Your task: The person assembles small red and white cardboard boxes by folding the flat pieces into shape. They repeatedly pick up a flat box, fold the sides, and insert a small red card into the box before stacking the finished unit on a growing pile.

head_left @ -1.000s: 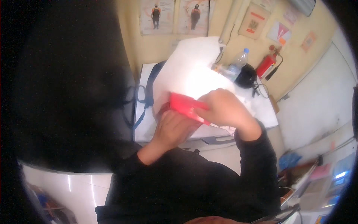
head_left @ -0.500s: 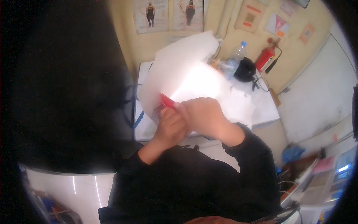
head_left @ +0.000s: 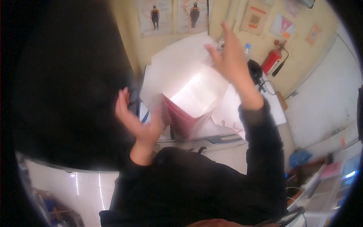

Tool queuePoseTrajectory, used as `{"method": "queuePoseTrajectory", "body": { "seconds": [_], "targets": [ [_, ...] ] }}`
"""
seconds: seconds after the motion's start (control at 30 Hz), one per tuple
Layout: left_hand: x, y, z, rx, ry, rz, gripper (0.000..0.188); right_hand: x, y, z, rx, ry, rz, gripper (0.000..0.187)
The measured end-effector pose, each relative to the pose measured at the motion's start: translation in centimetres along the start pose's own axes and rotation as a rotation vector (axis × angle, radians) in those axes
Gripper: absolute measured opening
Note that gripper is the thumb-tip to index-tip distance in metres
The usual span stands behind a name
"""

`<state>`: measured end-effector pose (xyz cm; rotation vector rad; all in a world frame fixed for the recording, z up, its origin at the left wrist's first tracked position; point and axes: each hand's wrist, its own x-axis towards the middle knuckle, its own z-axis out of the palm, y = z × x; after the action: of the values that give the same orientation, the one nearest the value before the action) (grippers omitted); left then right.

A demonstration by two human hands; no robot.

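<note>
Pulled apart since prev. frame: R hand (head_left: 232, 58), now up at upper centre-right, fingers stretched, thumb wide, nothing held; L hand (head_left: 140, 125), out at mid-left, also wide, contact w/ fold unclear. Now spread in a V at frame centre: red fold (head_left: 181, 118), by white sheet (head_left: 174, 56) over worktop (head_left: 274, 111). Prob. betw. grips; next likely calls for regripping fold's edges.

The person wore a black long-sleeved top (head_left: 204, 185), dull-surfaced and dark all across the front. Its right sleeve (head_left: 264, 143) was creased in soft folds and ended near the wrist, leaving the right hand (head_left: 233, 60) bare. The left sleeve (head_left: 135, 172), equally black, stopped short of the bare left hand (head_left: 143, 126). Seams were too blurred to tell.
</note>
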<state>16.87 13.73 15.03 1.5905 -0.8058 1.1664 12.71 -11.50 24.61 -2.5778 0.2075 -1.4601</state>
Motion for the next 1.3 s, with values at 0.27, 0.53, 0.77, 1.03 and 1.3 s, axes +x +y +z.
{"method": "queuePoseTrajectory", "body": {
  "seconds": [0.27, 0.53, 0.77, 1.03, 1.3],
  "targets": [
    [-0.6, 1.1, -1.7, 0.032, -0.392, 0.126, 0.03, -1.7, 3.6, 0.3, 0.071, -0.037, -0.189, 0.024],
    [-0.7, 1.2, -0.4, -0.172, -0.604, 0.001, 0.048, -3.8, 5.7, -2.4, 0.345, -0.607, 0.017, 0.017],
    [0.9, 1.4, 1.1, -0.078, -0.646, -0.033, 0.053, -1.3, 4.5, -2.6, 0.375, -0.808, 0.102, 0.028],
    [1.5, 2.2, 0.9, -0.074, -0.664, -0.112, 0.05, 0.1, 5.6, -3.0, 0.356, -1.0, -0.064, 0.045],
    [0.6, 1.0, 0.7, -0.079, -0.754, 0.077, 0.044, -0.7, 7.1, -2.3, 0.432, -1.077, -0.06, 0.058]
  ]
}}
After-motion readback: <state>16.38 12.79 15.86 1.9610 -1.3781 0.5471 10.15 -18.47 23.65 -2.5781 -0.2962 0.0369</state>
